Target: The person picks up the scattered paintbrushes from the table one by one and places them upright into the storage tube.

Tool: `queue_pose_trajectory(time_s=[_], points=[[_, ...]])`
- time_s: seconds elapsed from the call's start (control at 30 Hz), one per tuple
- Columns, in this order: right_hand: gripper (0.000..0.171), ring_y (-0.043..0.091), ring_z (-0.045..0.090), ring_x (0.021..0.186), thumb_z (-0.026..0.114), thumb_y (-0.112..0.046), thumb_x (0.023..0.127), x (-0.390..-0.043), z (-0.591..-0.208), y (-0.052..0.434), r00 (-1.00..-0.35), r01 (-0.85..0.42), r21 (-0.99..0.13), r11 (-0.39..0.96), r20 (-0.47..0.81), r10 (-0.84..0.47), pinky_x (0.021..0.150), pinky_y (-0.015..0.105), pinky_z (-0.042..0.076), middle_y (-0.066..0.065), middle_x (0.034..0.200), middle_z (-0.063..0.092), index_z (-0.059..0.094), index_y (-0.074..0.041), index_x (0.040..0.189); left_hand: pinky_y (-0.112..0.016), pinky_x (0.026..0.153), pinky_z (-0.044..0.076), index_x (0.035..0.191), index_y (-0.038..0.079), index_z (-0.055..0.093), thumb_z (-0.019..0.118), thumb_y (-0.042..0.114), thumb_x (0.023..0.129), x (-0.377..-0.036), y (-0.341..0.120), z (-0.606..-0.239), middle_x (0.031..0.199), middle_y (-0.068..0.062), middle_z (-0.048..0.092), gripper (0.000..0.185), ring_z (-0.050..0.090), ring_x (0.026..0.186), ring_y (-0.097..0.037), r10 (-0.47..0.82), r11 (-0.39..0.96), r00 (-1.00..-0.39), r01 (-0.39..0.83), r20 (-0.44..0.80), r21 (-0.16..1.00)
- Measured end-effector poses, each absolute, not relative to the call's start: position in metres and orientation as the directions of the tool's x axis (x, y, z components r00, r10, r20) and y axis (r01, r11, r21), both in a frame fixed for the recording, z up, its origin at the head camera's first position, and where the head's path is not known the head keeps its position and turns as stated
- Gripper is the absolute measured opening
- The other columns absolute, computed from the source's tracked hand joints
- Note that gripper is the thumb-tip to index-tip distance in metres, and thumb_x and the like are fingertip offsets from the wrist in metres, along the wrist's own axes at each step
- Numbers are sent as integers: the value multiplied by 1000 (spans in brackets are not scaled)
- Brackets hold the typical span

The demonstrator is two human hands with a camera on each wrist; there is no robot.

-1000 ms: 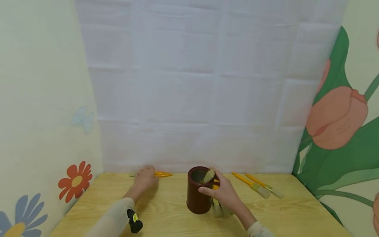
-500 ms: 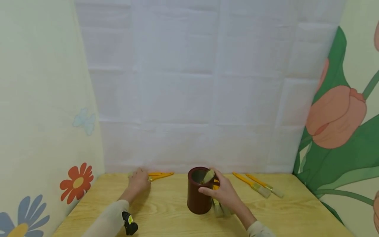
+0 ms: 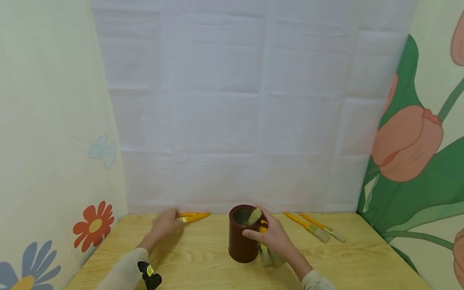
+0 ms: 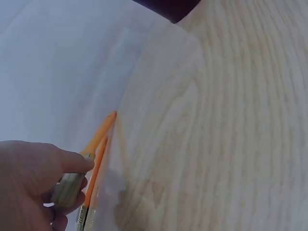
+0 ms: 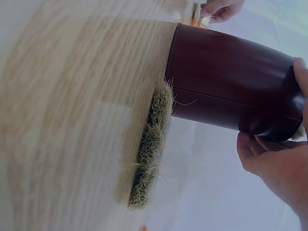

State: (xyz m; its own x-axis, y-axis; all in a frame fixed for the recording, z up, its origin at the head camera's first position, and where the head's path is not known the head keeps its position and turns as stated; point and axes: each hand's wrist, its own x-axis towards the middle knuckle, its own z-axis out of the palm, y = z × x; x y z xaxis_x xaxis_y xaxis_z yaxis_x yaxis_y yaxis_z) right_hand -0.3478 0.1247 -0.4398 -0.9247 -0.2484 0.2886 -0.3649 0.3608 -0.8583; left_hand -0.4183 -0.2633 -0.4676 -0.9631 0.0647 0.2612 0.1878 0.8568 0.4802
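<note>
From the head view, a dark red cup (image 3: 242, 235) stands upright on the wooden table (image 3: 203, 262) with one brush head (image 3: 255, 216) poking out. The right hand (image 3: 272, 237) curls round its rim side.

From the left wrist, the left hand (image 4: 33, 180) pinches an orange-handled brush (image 4: 91, 154) by its ferrule, fingers curled.

From the right wrist, bristles (image 5: 151, 144) lie just beside the cup's base.
</note>
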Motion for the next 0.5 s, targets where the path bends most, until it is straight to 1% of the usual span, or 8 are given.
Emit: queue_pose_trajectory(time_s=[0.13,0.2,0.27,0.37,0.43,0.5], points=[[90,35,51,131,84,-46,83,-349,-441,124,-925,-365,-857,363,290,-246,99,53,47,14,149,48,40,-16,156,-56,84,48,103,1,65,79,11,86,-421,-264,-462,102,-13,66,25,62,99,-37,106,746,-948,275,300,607],[90,35,51,131,84,-46,84,-349,-441,124,-923,-369,-856,363,292,-250,99,52,48,14,149,48,40,-15,156,-53,83,51,105,0,66,81,10,86,-421,-262,-458,108,-17,66,26,62,103,-39,102,692,-944,294,314,659],[90,35,51,131,84,-47,84,-350,-441,125,-923,-369,-855,364,290,-254,99,52,48,14,148,48,40,-15,156,-50,78,53,109,0,67,80,11,88,-419,-259,-452,108,-16,66,27,63,99,-36,90,650,-947,290,308,702],[91,37,51,130,83,-47,84,-349,-441,125,-923,-370,-850,375,289,-255,97,54,49,17,150,47,39,-13,156,-44,71,54,114,1,67,78,13,92,-417,-254,-446,105,-12,65,27,64,90,-27,71,590,-954,276,291,759],[92,38,50,130,83,-48,84,-348,-441,126,-925,-367,-847,385,286,-252,96,54,49,18,150,46,39,-13,156,-43,71,55,116,2,66,77,13,93,-416,-250,-443,103,-11,65,28,64,87,-25,65,550,-955,275,288,788],[92,39,50,131,83,-48,84,-349,-441,126,-925,-368,-844,392,288,-248,96,55,49,18,151,45,39,-13,157,-45,74,56,118,2,66,76,15,94,-415,-246,-440,106,-12,66,29,65,90,-26,60,526,-952,287,301,801]])
